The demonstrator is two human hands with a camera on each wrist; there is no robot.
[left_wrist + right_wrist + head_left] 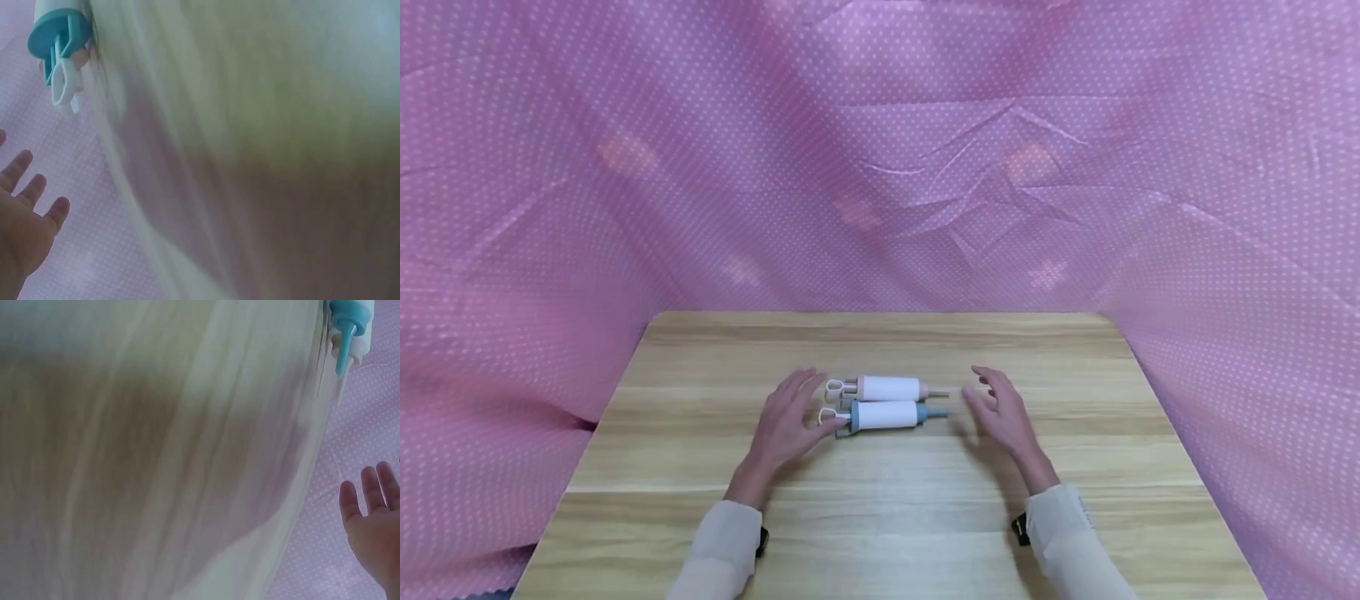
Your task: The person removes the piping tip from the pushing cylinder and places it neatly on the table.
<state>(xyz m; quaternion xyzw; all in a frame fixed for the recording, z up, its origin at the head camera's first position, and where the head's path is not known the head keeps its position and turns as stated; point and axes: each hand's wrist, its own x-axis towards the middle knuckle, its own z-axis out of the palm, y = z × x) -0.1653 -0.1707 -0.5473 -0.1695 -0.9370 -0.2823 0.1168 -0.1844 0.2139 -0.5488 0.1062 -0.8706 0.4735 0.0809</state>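
Observation:
Two syringe-like tools lie side by side on the wooden table, ring handles to the left and narrow nozzles to the right. The farther syringe [891,388] has a white barrel with pinkish-beige ends; the nearer syringe [887,415] has a white barrel with teal ends. Beside the handles is my left hand [790,421], fingers spread, its thumb overlapping the teal syringe's handle in the head view. My right hand [1003,417] hovers past the nozzles with loosely extended fingers and holds nothing. Both wrist views show the hands [25,231] [375,531] apart from the syringes.
The light wood table [895,508] has rounded back corners. Pink dotted cloth [880,167] hangs behind it and along both sides. Dark wrist devices [1021,529] show at the cuffs of the pale sleeves [718,542].

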